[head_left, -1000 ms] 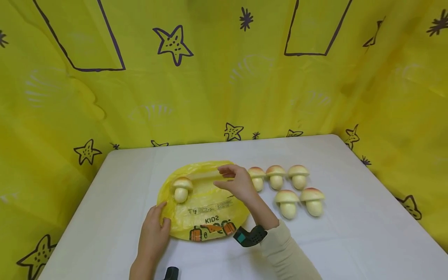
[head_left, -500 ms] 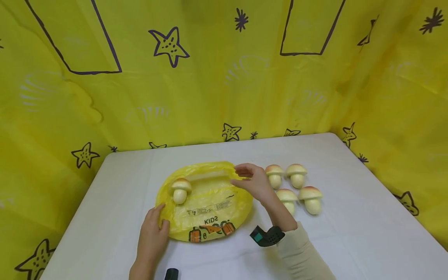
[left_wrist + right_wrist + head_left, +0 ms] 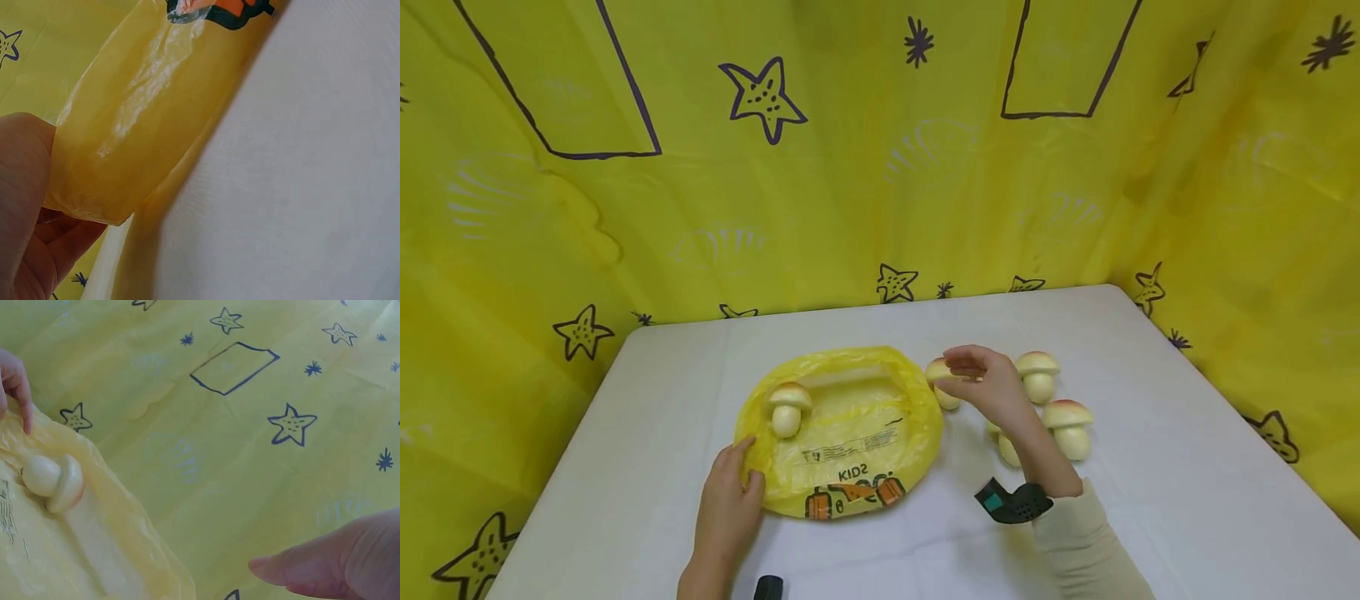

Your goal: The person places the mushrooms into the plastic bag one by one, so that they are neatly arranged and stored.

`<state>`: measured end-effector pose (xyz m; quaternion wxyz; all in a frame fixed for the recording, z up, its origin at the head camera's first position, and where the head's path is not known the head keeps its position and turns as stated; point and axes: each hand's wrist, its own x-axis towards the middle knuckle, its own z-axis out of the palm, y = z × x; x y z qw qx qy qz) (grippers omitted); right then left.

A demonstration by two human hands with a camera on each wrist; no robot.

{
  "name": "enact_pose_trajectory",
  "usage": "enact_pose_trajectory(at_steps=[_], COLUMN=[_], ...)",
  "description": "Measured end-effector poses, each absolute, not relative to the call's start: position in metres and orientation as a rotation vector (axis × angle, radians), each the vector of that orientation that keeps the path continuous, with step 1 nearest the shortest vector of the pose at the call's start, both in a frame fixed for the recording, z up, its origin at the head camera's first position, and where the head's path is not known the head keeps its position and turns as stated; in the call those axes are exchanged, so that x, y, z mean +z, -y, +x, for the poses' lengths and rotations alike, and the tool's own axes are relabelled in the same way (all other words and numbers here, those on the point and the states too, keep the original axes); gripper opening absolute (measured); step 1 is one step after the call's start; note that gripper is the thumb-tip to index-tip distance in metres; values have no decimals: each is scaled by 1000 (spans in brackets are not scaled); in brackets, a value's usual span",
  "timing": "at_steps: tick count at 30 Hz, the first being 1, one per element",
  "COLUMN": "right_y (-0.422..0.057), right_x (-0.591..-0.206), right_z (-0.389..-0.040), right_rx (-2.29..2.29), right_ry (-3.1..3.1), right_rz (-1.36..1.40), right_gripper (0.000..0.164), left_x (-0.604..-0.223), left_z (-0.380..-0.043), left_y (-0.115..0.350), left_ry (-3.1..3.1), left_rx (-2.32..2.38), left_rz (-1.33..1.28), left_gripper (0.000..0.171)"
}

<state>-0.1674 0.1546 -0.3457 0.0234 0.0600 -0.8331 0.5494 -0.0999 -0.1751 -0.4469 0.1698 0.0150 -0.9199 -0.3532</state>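
A yellow plastic bag (image 3: pixel 857 425) with printed vegetables lies on the table, its mouth spread wide. One toy mushroom (image 3: pixel 787 410) with a cream stem and reddish-topped cap is inside, near the left. My left hand (image 3: pixel 727 492) grips the bag's left edge; the left wrist view shows the thumb (image 3: pixel 24 181) on one side of the film and fingers on the other. My right hand (image 3: pixel 992 387), empty, hovers right of the bag with fingers loosely bent. It partly covers a toy mushroom (image 3: pixel 945 398) beside the bag and hides others behind it.
More toy mushrooms stand at the right, among them one at the back (image 3: pixel 1038 379) and one nearer (image 3: pixel 1070 429). The white table (image 3: pixel 1165 467) ends at a yellow curtain (image 3: pixel 850 192) with drawn stars. A black object (image 3: pixel 768 587) shows at the front edge.
My right hand has moved right, from over the bag to over the toy mushrooms beside it. My left hand has kept its hold on the bag's edge.
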Motion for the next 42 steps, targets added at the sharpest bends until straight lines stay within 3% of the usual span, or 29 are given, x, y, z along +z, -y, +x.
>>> enact_pose_trajectory(at_steps=[22,42], right_y=[-205,-230], right_x=[-347,-359], right_z=[-153,-146], right_rx=[1580,1467], right_ry=[2659,2711], right_rz=[31,-3], right_gripper=[52,52], left_x=[-447,-445], left_z=[-101,-100], left_y=[174,174], left_ry=[2590,2604], left_rx=[-1018,-1007], left_rz=[28,37], left_gripper=[42,41])
